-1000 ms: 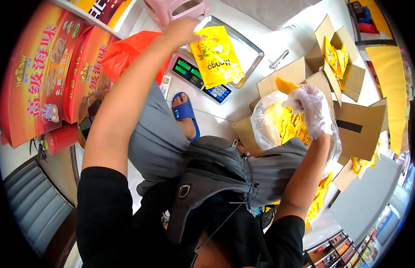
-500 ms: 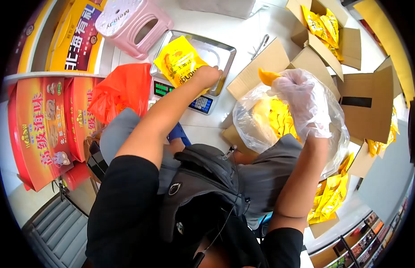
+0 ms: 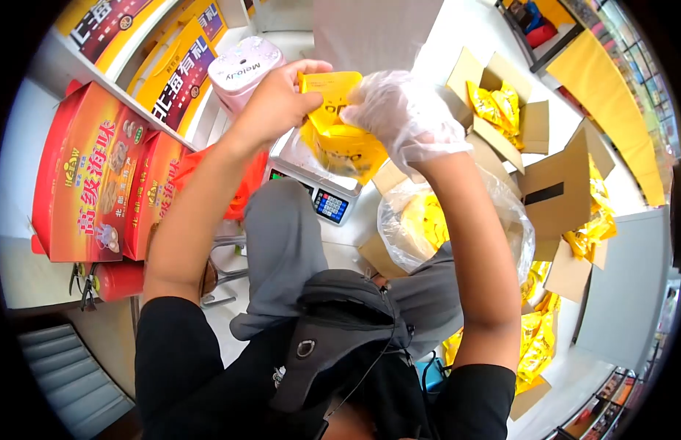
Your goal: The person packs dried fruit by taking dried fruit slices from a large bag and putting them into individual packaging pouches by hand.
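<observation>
A yellow printed pouch hangs above the digital scale, partly hiding its pan. My bare left hand pinches the pouch near its upper left edge. On the pouch's right side, my right hand wears a clear plastic glove and grips the edge, its fingers a little blurred. Whether a mango slice is still inside the gloved fingers cannot be made out. Below my right forearm sits a clear plastic bag in a carton, with yellow-orange dried mango in it.
Open cartons with yellow pouches stand on the right. A pink stool is behind the scale, and an orange-red plastic bag lies to its left. Red gift boxes stand at the far left.
Both hands have come together above the scale. My left hand lifted the pouch off the pan, and my right hand moved left from the mango bag to the pouch. The view has shifted.
</observation>
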`<action>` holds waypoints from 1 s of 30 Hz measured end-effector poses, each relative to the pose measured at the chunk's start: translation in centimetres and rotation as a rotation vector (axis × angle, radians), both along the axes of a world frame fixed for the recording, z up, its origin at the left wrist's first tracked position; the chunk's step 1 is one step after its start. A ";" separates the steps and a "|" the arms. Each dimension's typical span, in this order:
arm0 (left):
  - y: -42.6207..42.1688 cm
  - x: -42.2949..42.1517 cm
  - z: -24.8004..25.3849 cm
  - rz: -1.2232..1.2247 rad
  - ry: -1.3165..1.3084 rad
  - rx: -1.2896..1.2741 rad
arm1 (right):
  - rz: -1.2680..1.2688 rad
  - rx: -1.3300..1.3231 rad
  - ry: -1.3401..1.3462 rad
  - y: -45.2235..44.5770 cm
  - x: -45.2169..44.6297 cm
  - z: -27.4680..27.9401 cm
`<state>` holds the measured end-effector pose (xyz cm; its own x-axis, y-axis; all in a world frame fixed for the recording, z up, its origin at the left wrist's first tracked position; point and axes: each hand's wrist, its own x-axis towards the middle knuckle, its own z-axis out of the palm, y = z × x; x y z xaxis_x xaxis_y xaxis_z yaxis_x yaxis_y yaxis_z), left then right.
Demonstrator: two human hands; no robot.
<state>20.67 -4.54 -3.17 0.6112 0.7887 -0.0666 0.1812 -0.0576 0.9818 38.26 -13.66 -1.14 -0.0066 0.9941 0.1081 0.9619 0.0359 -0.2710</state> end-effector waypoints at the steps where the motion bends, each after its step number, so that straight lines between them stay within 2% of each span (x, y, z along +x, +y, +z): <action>1: -0.6 -0.6 0.4 0.013 -0.066 -0.010 | 0.056 0.161 0.132 -1.2 -0.8 2.1; 2: -1.4 -1.4 0.7 0.027 -0.131 -0.023 | 0.118 0.318 0.267 -2.6 -1.6 4.3; 3: -2.7 -2.5 1.6 0.055 -0.150 -0.041 | 0.387 0.524 -0.135 -4.4 -2.0 6.3; 5: -4.9 -4.8 2.8 0.099 -0.268 -0.074 | 0.312 0.565 -0.049 -7.2 -3.7 5.1; 6: -6.1 -5.9 3.1 0.136 -0.363 -0.119 | 0.248 0.319 0.018 -8.8 -4.5 5.2; 7: -7.2 -6.9 3.5 0.147 -0.401 -0.131 | 0.251 0.319 0.012 -9.8 -5.2 5.9; 8: -8.1 -7.4 3.9 0.145 -0.405 -0.130 | 0.298 0.158 -0.159 -10.7 -6.1 7.2; 9: -8.7 -7.9 4.3 0.195 -0.515 -0.139 | 0.342 -0.005 -0.329 -11.3 -6.8 7.9; 10: -9.1 -8.3 4.4 0.249 -0.627 -0.148 | 0.346 -0.003 -0.335 -12.0 -7.8 7.9; 11: -8.4 -8.5 3.5 0.255 -0.679 -0.140 | 0.203 0.145 -0.034 -12.6 -9.0 7.7; 13: -8.4 -8.5 2.0 0.251 -0.675 -0.167 | -0.024 0.170 0.167 -12.4 -10.3 6.3; 14: -8.5 -8.3 1.7 0.241 -0.673 -0.192 | -0.163 -0.123 0.182 -11.1 -10.5 7.1; 17: -9.5 -8.9 2.5 0.268 -0.653 -0.162 | -0.067 0.031 0.188 -10.0 -9.1 3.6; 19: -10.9 -9.8 4.2 0.302 -0.615 -0.090 | 0.148 0.339 -0.109 -10.2 -8.2 3.7; 24: -12.2 -11.9 3.8 0.170 -0.539 -0.048 | 0.173 0.369 -0.028 -9.9 -6.9 5.1; 26: -11.8 -12.0 4.0 0.318 0.233 0.701 | 0.234 0.338 -0.105 -9.3 -6.6 3.8; 27: -11.7 -11.6 4.1 0.429 0.354 0.984 | 0.227 0.294 -0.104 -9.3 -6.5 3.9; 28: -11.5 -11.1 4.3 0.431 0.353 0.977 | 0.229 0.287 -0.106 -9.3 -6.6 4.1; 30: -10.9 -10.1 5.1 0.064 0.306 1.308 | 0.290 0.244 -0.182 -9.4 -6.8 4.6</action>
<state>10.58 -15.48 1.90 0.6674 0.4042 0.6255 0.4190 -0.8981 0.1333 31.46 -23.07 3.44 -0.3230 0.8938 0.3112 0.9340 0.3541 -0.0478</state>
